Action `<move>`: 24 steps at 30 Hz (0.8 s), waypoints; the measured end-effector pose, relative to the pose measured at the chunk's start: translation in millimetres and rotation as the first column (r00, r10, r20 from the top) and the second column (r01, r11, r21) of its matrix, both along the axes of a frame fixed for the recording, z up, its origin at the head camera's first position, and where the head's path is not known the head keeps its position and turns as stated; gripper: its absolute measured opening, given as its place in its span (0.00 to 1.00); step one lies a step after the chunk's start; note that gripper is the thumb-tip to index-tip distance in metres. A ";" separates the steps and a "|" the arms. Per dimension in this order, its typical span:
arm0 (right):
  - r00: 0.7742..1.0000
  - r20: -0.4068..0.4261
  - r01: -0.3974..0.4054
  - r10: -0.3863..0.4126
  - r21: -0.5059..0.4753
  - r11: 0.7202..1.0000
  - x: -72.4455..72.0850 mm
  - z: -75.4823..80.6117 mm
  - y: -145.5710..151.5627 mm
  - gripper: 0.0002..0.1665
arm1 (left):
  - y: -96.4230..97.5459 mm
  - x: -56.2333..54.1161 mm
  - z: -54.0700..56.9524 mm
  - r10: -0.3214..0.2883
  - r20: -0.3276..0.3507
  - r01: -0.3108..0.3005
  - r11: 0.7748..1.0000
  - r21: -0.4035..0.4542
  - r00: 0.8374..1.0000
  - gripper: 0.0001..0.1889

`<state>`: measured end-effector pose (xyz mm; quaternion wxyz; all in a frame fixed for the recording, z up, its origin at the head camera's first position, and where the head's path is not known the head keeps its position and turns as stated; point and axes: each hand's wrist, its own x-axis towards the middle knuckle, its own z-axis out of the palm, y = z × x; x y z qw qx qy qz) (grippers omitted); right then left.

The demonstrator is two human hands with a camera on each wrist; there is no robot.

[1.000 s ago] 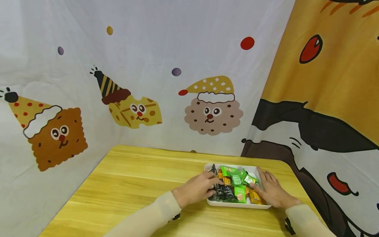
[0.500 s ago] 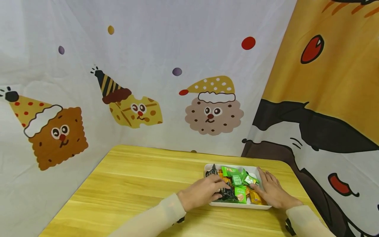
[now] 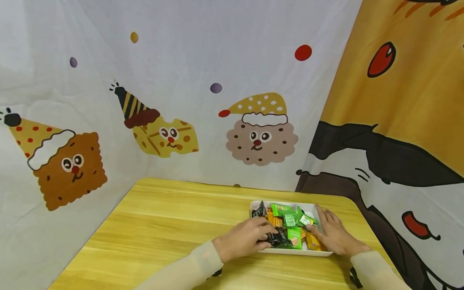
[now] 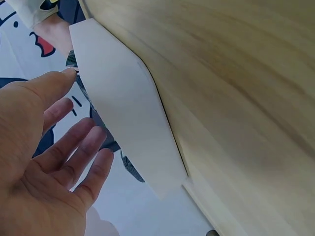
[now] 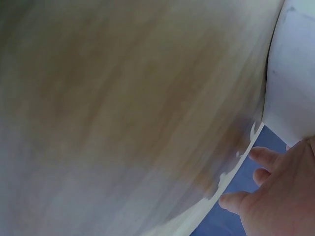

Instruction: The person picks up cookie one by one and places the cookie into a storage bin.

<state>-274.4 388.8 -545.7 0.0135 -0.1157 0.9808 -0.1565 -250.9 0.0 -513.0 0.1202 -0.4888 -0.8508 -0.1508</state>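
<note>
A white rectangular tray (image 3: 297,252) holds small wrapped snack packets: black (image 3: 278,238) on the left, green (image 3: 290,220) in the middle, orange (image 3: 312,241) among them. Over its left end my left hand (image 3: 239,239) reaches in with fingers loosely bent at the black packets. The left wrist view has this hand (image 4: 44,157) with its fingers apart and nothing gripped, beside the tray's outer wall (image 4: 118,103). My right hand (image 3: 335,235) rests along the tray's right end, fingers extended, thumb over the inside. Part of it (image 5: 280,191) shows next to the tray wall (image 5: 295,73) in the right wrist view.
The tray stands on a wood-grain table (image 3: 163,225), near its right side. A white cloth (image 3: 181,80) with cartoon snacks hangs behind and at the left. On the right hangs a yellow, black and white patterned cloth (image 3: 406,100).
My left hand has shifted a little over the black packets, first to the right, then slightly back left and nearer. The right hand and the tray keep their places.
</note>
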 end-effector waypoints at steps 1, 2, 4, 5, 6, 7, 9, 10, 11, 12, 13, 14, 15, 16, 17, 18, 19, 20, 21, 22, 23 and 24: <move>1.000 0.001 0.001 -0.001 -0.001 1.000 0.4 0.0 0.5 0.60 | -1.3 0.3 0.0 0.004 0.004 -0.004 1.000 0.006 1.000 0.21; 1.000 0.003 0.002 -0.002 -0.002 1.000 1.0 -0.2 0.9 0.60 | -2.6 0.5 -0.4 0.010 0.006 -0.010 1.000 0.007 1.000 0.21; 1.000 0.003 0.002 -0.002 -0.002 1.000 1.7 -0.9 1.9 0.60 | -6.3 1.1 -0.5 0.028 0.004 -0.028 1.000 0.005 1.000 0.21; 1.000 0.003 0.002 -0.002 -0.003 1.000 1.9 -1.2 2.2 0.60 | -8.5 1.2 -0.6 0.041 -0.003 -0.041 0.999 0.001 0.999 0.21; 1.000 0.008 0.004 -0.004 -0.010 1.000 1.9 -1.6 2.6 0.60 | -10.7 1.2 -0.7 0.056 -0.010 -0.056 0.998 -0.005 0.998 0.21; 1.000 0.008 0.006 -0.006 -0.013 1.000 2.3 -2.0 3.5 0.60 | -12.8 1.1 -0.9 0.067 -0.014 -0.067 0.998 -0.011 0.998 0.21; 1.000 0.011 0.011 -0.011 -0.017 1.000 2.8 -2.5 4.9 0.59 | -17.9 0.6 -1.5 0.090 -0.014 -0.090 0.996 -0.022 0.996 0.20; 1.000 0.012 0.014 -0.014 -0.022 1.000 3.0 -2.9 5.6 0.59 | -20.9 0.4 -1.9 0.101 -0.013 -0.101 0.995 -0.026 0.995 0.20; 1.000 0.013 0.016 -0.016 -0.026 1.000 3.2 -3.2 6.3 0.59 | -24.0 0.1 -2.8 0.111 -0.010 -0.111 0.993 -0.029 0.994 0.20; 1.000 0.010 0.018 -0.017 -0.025 1.000 3.3 -3.5 7.0 0.59 | -27.6 0.0 -3.4 0.120 -0.006 -0.120 0.992 -0.030 0.993 0.20; 1.000 0.008 0.018 -0.018 -0.024 1.000 3.6 -3.6 7.4 0.59 | -31.3 -0.3 -3.9 0.128 0.002 -0.128 0.991 -0.028 0.992 0.21; 1.000 0.006 0.017 -0.017 -0.024 1.000 3.9 -3.6 7.8 0.60 | -35.4 -0.5 -4.6 0.142 0.011 -0.142 0.990 -0.025 0.990 0.21; 1.000 0.004 0.015 -0.015 -0.025 1.000 3.9 -3.6 8.3 0.60 | -39.6 -0.8 -5.1 0.158 0.018 -0.158 0.987 -0.021 0.987 0.21; 1.000 0.006 0.014 -0.014 -0.030 0.999 4.2 -3.7 8.7 0.60 | -43.9 -1.3 -5.5 0.176 0.018 -0.175 0.984 -0.017 0.984 0.21; 1.000 0.006 0.013 -0.013 -0.031 0.999 4.3 -3.5 9.2 0.60 | -48.3 -2.0 -6.1 0.194 0.019 -0.194 0.981 -0.013 0.981 0.21; 1.000 0.006 0.012 -0.011 -0.031 0.999 4.6 -3.1 9.6 0.60 | -52.7 -2.9 -6.3 0.213 0.018 -0.213 0.977 -0.009 0.977 0.22; 1.000 0.007 0.011 -0.011 -0.033 0.999 4.9 -2.9 10.1 0.60 | -57.1 -3.9 -6.5 0.232 0.014 -0.232 0.973 -0.005 0.973 0.22; 1.000 0.007 0.012 -0.012 -0.033 0.999 5.3 -2.8 10.7 0.60 | -61.5 -4.8 -6.8 0.251 0.007 -0.251 0.968 -0.004 0.968 0.21; 1.000 0.008 0.014 -0.014 -0.032 0.999 4.8 -2.9 10.4 0.60 | -66.6 -5.6 -6.8 0.269 0.002 -0.269 0.963 0.001 0.963 0.21; 1.000 0.010 0.016 -0.016 -0.031 0.999 4.6 -2.8 10.0 0.60 | -71.7 -6.5 -6.8 0.285 0.000 -0.285 0.958 0.007 0.958 0.22; 1.000 0.011 0.017 -0.017 -0.032 0.999 4.4 -2.4 9.6 0.60 | -77.0 -7.2 -6.9 0.299 0.002 -0.299 0.954 0.016 0.954 0.22; 1.000 0.016 0.019 -0.019 -0.036 0.999 4.2 -2.1 8.8 0.59 | -82.3 -7.8 -6.7 0.312 0.004 -0.312 0.950 0.026 0.950 0.22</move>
